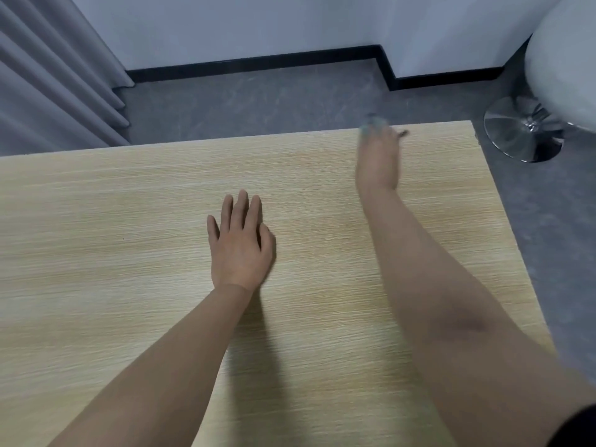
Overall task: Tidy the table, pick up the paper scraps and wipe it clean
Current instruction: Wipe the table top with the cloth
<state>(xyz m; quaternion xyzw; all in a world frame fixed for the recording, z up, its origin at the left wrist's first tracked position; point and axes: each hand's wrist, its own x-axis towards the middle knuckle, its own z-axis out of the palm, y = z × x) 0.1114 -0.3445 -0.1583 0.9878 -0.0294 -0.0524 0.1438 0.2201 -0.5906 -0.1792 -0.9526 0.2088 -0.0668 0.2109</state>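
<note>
My left hand lies flat on the light wooden table, palm down with the fingers straight, near the middle. My right hand reaches to the table's far edge and is blurred by motion. A small bluish-grey thing, perhaps a cloth, shows at its fingertips, and the hand seems to hold it; the blur hides what it is. No paper scraps show on the tabletop.
Grey floor lies beyond the far edge and to the right of the table. A white chair with a chrome round base stands at the upper right. Grey curtains hang at the upper left beside a white wall with black skirting.
</note>
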